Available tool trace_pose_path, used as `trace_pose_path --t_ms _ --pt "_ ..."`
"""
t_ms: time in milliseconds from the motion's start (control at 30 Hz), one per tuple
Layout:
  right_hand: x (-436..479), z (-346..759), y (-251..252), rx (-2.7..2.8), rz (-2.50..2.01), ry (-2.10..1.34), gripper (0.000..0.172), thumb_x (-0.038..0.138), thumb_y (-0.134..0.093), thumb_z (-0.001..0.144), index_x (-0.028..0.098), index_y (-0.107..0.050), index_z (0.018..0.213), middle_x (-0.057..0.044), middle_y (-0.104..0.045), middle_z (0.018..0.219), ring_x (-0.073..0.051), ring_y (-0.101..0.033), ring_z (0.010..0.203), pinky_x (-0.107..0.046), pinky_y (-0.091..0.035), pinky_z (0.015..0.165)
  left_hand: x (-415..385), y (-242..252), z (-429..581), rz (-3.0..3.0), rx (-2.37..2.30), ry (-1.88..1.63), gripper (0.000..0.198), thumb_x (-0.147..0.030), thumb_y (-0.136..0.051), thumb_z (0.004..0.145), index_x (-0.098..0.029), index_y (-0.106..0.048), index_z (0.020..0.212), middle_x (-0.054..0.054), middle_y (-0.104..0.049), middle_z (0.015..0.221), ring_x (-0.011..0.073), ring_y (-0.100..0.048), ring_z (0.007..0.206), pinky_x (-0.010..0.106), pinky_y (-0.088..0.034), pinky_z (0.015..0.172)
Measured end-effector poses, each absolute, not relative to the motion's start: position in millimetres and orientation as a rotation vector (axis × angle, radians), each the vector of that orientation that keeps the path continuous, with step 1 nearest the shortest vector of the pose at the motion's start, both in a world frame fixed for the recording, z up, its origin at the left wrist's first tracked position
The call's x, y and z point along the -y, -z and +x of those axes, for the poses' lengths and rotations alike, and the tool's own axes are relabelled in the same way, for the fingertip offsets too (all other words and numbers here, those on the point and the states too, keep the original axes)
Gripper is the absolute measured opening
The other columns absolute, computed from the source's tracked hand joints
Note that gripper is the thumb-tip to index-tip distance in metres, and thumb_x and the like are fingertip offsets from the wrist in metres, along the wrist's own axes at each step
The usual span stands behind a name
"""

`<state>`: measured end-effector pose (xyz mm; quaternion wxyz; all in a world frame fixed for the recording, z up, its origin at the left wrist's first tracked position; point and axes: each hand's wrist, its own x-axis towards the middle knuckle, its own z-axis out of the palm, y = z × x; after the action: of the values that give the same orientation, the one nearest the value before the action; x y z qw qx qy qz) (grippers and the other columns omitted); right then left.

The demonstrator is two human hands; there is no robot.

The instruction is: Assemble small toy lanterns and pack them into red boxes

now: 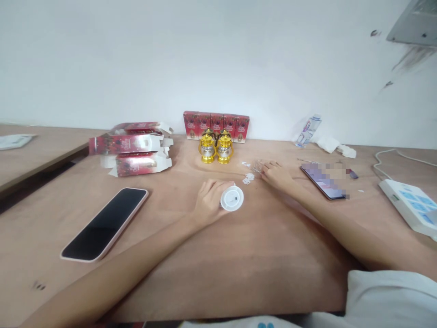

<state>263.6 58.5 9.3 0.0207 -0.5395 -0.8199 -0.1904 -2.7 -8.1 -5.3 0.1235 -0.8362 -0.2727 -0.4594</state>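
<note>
My left hand (pixel 208 200) is wrapped round a small item with a round white end (pixel 232 199), which faces me and has a little dark opening in its middle. The rest of that item is hidden by my fingers. To the right, my right hand (pixel 277 174) rests on the table with bent fingers at a small pile of thin metal pieces (pixel 256 167), too small to name. Whatever its fingertips pinch is hidden. Small white plastic pieces (pixel 248 178) lie between the hands. Beyond them stand gold lanterns (pixel 207 149) with clear middles.
Red printed boxes (pixel 216 123) line the wall; opened red boxes (pixel 136 143) are heaped at left. A phone (pixel 105 224) lies near my left arm, another phone (pixel 321 181) at right. Farther right are a bottle (pixel 308 130), crumpled tissue (pixel 328 144) and a white corded device (pixel 408 207).
</note>
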Motion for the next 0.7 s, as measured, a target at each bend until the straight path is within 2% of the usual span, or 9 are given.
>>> trace_pose_path --t_ms 167,267,367,467,533,633,700 --pt "-67 279 -11 2.235 -1.556 0.555 0.019 0.019 -0.04 0.088 0.015 -0.058 0.083 -0.014 -0.064 0.088 -0.025 -0.057 0.085 -0.034 -0.04 0.075 6 7 -2 -2.469 0.671 1.418 0.053 -0.031 -0.065 0.079 -0.017 -0.041 0.125 0.01 -0.066 0.105 0.0211 -0.062 0.093 0.035 -0.048 0.078" --pt "-77 292 -20 1.902 -1.548 0.337 0.01 0.024 -0.044 0.085 0.019 -0.051 0.081 -0.009 -0.063 0.08 -0.021 -0.056 0.074 -0.032 -0.04 0.066 8 9 -1 -2.49 0.69 1.542 0.054 -0.028 -0.068 0.076 -0.019 -0.042 0.123 0.01 -0.063 0.109 0.0205 -0.061 0.099 0.033 -0.051 0.079" --pt "-84 295 -30 1.58 -1.452 0.002 0.007 0.027 -0.045 0.083 0.022 -0.042 0.08 -0.003 -0.061 0.074 -0.016 -0.053 0.061 -0.03 -0.04 0.06 7 10 0 -2.52 0.915 1.716 0.051 -0.03 -0.071 0.072 -0.019 -0.045 0.115 0.009 -0.062 0.108 0.0208 -0.061 0.1 0.033 -0.052 0.081" --pt "-81 287 -33 1.291 -1.256 -0.408 0.018 0.036 -0.048 0.082 0.024 -0.036 0.079 0.003 -0.057 0.067 -0.011 -0.049 0.051 -0.025 -0.039 0.051 -1 10 0 -2.407 1.366 2.042 0.045 -0.039 -0.068 0.073 -0.018 -0.047 0.107 0.006 -0.062 0.099 0.0191 -0.063 0.089 0.031 -0.052 0.076" --pt "-75 277 -30 1.207 -1.15 -0.621 0.023 0.041 -0.052 0.079 0.024 -0.037 0.079 0.005 -0.053 0.063 -0.009 -0.048 0.049 -0.023 -0.039 0.048 -10 10 -1 -2.213 1.654 2.327 0.039 -0.045 -0.062 0.075 -0.018 -0.049 0.099 0.003 -0.061 0.087 0.0152 -0.062 0.075 0.026 -0.051 0.065" --pt "-69 266 -22 1.211 -1.101 -0.718 0.024 0.041 -0.057 0.075 0.023 -0.045 0.084 0.006 -0.052 0.064 -0.008 -0.048 0.05 -0.023 -0.041 0.049 -23 11 -2 -1.929 1.986 2.685 0.035 -0.051 -0.057 0.076 -0.019 -0.048 0.088 -0.004 -0.053 0.064 0.0087 -0.049 0.047 0.021 -0.04 0.044" --pt "-69 264 -17 1.217 -1.136 -0.715 0.024 0.042 -0.058 0.075 0.021 -0.051 0.085 0.005 -0.051 0.064 -0.008 -0.048 0.05 -0.023 -0.041 0.049 -28 12 -3 -1.786 2.115 2.852 0.035 -0.05 -0.059 0.073 -0.02 -0.047 0.086 -0.006 -0.05 0.061 0.0082 -0.046 0.042 0.021 -0.036 0.039"
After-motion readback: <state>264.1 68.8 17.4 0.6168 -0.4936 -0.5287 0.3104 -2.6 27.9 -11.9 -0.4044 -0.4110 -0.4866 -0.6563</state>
